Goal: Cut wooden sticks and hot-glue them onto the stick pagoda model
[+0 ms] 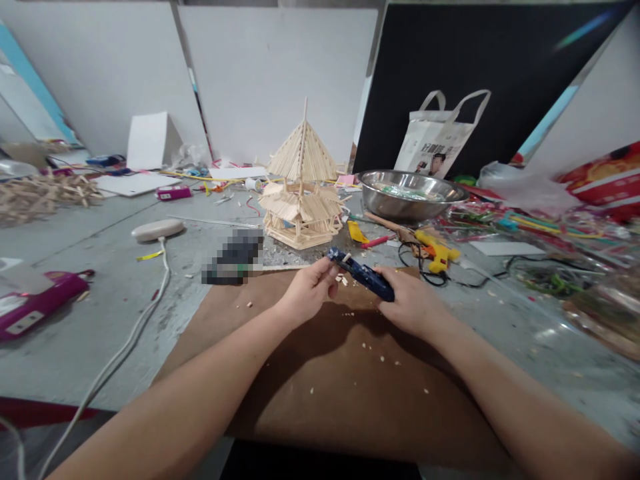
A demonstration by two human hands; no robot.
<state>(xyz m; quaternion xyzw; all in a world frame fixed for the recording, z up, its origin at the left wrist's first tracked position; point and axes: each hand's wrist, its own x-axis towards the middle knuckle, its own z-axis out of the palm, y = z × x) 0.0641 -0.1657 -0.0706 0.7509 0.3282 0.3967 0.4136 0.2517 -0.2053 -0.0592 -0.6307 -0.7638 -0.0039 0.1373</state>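
My right hand (411,299) is closed around the handles of a dark blue hand cutter (367,277), its head pointing left and away from me. My left hand (309,288) pinches thumb and fingers together right at the cutter's head; what lies in the pinch is too small to make out. A short pale wooden bit shows against the cutter near its jaws. Below both hands lies a brown board (320,373) sprinkled with small wood chips. Beyond them stands a pagoda-like model (303,200) built from thin wooden sticks, with a pointed roof.
A steel bowl (413,197) sits behind on the right, near a yellow glue gun (435,252) with a black cord. A blurred-out dark object (233,257) lies left of my hands. Purple power strips (45,303), a white cable and a stick pile (45,197) occupy the left.
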